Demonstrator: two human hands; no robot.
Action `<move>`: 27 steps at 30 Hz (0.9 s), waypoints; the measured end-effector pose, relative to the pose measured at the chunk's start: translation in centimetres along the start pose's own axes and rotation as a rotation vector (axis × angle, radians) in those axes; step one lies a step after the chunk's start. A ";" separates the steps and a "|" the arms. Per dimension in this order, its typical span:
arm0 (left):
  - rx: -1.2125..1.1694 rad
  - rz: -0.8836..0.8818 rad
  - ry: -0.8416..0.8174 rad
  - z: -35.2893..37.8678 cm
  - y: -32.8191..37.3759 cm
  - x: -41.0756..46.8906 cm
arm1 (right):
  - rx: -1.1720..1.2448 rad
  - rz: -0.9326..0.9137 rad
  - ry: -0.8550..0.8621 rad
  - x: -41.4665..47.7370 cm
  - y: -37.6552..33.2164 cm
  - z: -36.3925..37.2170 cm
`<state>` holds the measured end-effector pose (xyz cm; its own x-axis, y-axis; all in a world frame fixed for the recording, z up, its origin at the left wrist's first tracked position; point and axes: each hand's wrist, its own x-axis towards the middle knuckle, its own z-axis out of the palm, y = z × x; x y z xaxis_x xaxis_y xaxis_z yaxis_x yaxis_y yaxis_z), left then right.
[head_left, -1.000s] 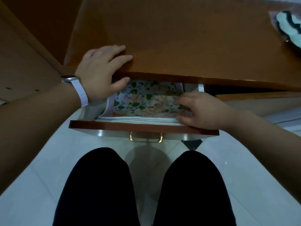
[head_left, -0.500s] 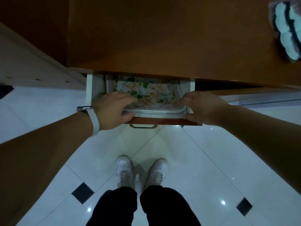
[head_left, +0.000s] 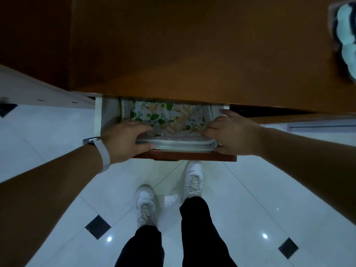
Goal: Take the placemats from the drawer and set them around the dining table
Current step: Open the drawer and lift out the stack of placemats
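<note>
A stack of floral placemats (head_left: 169,120) with green leaves and peach flowers lies in the open drawer (head_left: 185,157) under the brown dining table (head_left: 192,54). My left hand (head_left: 127,139) grips the stack's near left corner, fingers on top and thumb underneath. My right hand (head_left: 231,132) grips the near right corner in the same way. The far part of the stack is hidden under the table edge.
A white and dark striped cloth (head_left: 346,37) lies on the table's far right. My two feet in white shoes (head_left: 146,203) stand on the glossy white tiled floor with small black squares. A white wall base runs at the left.
My left hand left the table edge and took hold of the stack's left corner. I rose from a crouch to standing. The right foot has stepped forward since half a second ago.
</note>
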<state>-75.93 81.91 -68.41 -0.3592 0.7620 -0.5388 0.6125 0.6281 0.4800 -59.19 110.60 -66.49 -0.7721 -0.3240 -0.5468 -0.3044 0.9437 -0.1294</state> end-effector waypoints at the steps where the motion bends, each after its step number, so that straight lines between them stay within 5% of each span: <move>1: -0.009 -0.008 0.012 0.1 0.2 0.0 | 0.000 -0.016 0.017 0.0 0.1 0.2; 19: -0.270 -0.047 -0.043 0.7 2.7 1.6 | 0.154 0.001 0.113 3.3 -0.9 2.5; 27: -0.205 -0.049 -0.113 0.7 2.4 2.4 | 0.087 -0.079 -0.291 4.2 0.4 0.0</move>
<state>-74.88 85.17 -69.03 -0.2969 0.7145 -0.6335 0.4364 0.6916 0.5755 -62.53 109.60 -68.84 -0.5523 -0.3759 -0.7441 -0.2984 0.9226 -0.2446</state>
